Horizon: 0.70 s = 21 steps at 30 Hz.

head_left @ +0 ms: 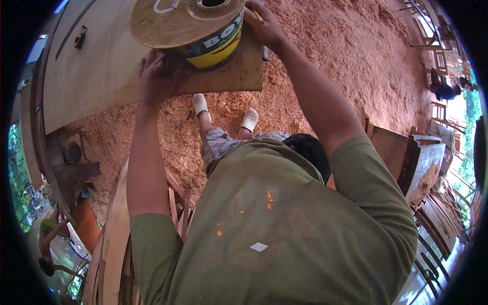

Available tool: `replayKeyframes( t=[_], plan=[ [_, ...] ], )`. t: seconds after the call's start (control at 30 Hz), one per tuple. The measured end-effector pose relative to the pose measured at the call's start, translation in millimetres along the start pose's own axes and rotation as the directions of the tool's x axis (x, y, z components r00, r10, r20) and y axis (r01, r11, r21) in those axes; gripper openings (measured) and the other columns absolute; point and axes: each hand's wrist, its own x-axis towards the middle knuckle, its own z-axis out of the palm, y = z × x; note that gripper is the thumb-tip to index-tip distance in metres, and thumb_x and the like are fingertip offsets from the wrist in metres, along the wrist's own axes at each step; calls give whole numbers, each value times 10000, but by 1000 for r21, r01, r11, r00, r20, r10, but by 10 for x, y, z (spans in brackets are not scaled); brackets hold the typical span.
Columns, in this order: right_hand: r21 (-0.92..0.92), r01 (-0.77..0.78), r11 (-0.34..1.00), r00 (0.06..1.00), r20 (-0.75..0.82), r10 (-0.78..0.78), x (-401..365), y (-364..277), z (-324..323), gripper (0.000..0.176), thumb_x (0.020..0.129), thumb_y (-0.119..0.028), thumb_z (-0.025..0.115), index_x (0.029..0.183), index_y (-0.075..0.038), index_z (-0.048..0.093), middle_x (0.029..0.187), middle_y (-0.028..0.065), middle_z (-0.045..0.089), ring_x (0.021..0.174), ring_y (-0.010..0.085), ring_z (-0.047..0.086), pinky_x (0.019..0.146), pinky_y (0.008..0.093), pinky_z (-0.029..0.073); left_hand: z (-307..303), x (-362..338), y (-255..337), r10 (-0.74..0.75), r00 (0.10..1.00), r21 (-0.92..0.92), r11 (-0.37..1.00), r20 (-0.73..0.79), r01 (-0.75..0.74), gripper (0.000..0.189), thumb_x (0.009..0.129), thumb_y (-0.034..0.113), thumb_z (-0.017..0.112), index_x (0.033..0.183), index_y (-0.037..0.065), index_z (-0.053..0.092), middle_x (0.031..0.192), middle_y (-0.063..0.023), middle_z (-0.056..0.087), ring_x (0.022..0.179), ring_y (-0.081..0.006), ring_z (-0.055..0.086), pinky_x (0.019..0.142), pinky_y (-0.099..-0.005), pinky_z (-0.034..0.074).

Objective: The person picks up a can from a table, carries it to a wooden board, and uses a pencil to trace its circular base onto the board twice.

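Round metal can with a yellow-and-black label and a dusty lid [203, 30] stands on a small brown plywood piece [250, 66], over a large pale plywood sheet [91, 71].
Left hand [155, 76] lies spread flat at the can's base. Right hand [264, 25] curls against its side, pinching a thin orange stick [257, 15].

Dull, dust-coated metal on the lid [178, 20] of a can [216, 48], with glossy black-and-yellow print on its wall. Bare, matt brown wood in the board [244, 71] under the can, smooth on the face, sawn at the edges. Pale, smooth, unfinished plywood [86, 71] alongside. Coarse, fluffy reddish sawdust [356, 56] across the floor. Matt olive cloth in the shirt [284, 229], flecked with orange chips. Smooth white plastic in the clogs [250, 120]. Rough, weathered timber in the stacked planks [114, 229].
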Motion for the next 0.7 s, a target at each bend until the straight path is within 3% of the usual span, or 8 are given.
replayKeyframes(
  t=[0.07,0.13,0.2,0.23,0.37,0.57,0.63,0.7],
  plan=[
    [118,-167,979,986,48,162,-5,-9,-3,333,1055,-353,566,1135,-32,605,964,29,586,914,132,533,807,318,480,40,-14,-57,-27,999,13,1000,38,26,592,772,518,807,1166,83,728,1270,-117,696,1364,-272,513,1195,-539,264],
    [149,-172,974,985,45,167,-21,-31,17,325,1055,-347,565,1132,-34,604,952,24,579,897,125,526,784,312,476,144,-26,-165,77,993,-25,997,-85,-80,591,757,524,818,1162,102,742,1287,-102,696,1394,-266,490,1207,-532,244],
    [175,-178,968,984,39,173,-40,-72,6,317,1056,-342,565,1128,-36,604,940,18,573,879,118,520,762,306,471,37,-14,-30,48,998,-34,998,-36,-49,590,758,520,820,1172,107,741,1299,-96,693,1406,-267,480,1209,-528,241],
    [110,-147,983,989,26,144,-43,-96,-3,321,1055,-342,566,1136,-34,605,947,27,582,891,128,529,778,315,476,-10,-6,28,20,1000,-43,999,14,-19,590,759,516,821,1181,112,741,1310,-90,689,1418,-268,469,1212,-523,238],
    [-26,-63,998,998,-13,63,-22,-105,-13,346,1051,-351,569,1163,-26,608,975,56,612,943,158,555,841,342,483,58,-9,-28,37,999,-14,999,-29,-38,578,761,514,819,1181,125,745,1322,-83,685,1432,-271,456,1216,-519,226],
    [-117,-75,990,997,0,75,-43,-173,-59,384,1051,-382,564,1170,-20,608,1013,69,621,995,167,560,888,350,478,137,-1,-102,43,996,20,999,-73,-42,514,757,495,825,1121,137,769,1316,-92,688,1420,-274,466,1218,-518,222],
    [-113,-56,992,998,-8,56,-48,-160,-45,392,1049,-391,565,1171,-22,609,1021,70,621,999,170,559,890,354,479,166,-6,-155,-3,1000,23,1000,24,2,454,770,472,822,1060,126,778,1248,-81,710,1343,-286,533,1200,-519,249],
    [-108,-38,993,999,-17,36,-53,-138,-36,400,1048,-401,567,1172,-23,609,1028,72,621,1003,172,559,892,357,480,80,-5,3,22,999,-77,997,-29,-24,415,777,458,818,1014,119,778,1200,-71,717,1280,-295,568,1188,-516,264]
  ],
)
